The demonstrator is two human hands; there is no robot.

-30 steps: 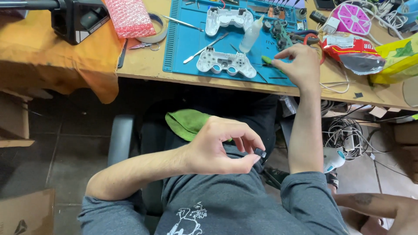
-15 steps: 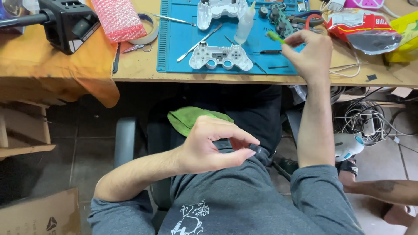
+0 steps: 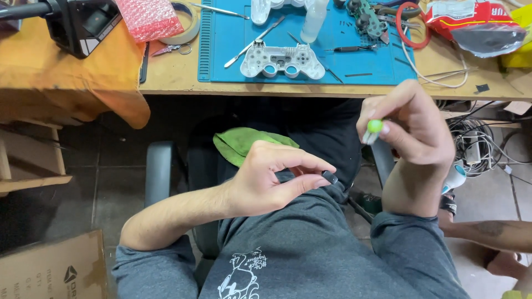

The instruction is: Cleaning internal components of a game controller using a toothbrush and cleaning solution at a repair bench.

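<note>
1. My left hand [image 3: 266, 182]: held over my lap, thumb and forefinger pinched narrow on a small dark part [image 3: 330, 177]; I cannot tell what kind of part it is.
2. My right hand [image 3: 413, 124]: raised in front of my chest, fingers closed round a slim tool with a green tip [image 3: 374, 126]; the tip points toward the dark part, near it but apart.
3. Clear controller shell [image 3: 282, 60]: lying open and empty on the blue mat [image 3: 221, 39] on the surface [image 3: 166, 77], well apart from both hands.
4. Green circuit board [image 3: 366, 16]: out of the shell, at the far side of the mat beside a clear bottle [image 3: 313, 16]; loose screws and a metal pry tool [image 3: 252, 44] lie about.
5. State of work, as I judge it: the controller is taken apart; the small part is being seen to in hand; nothing is refitted yet.
6. Change from a second ago: my right hand was stretched out at the mat's edge, and it has come back to my lap with the green-tipped tool. My left hand has stayed pinched in much the same place.
</note>
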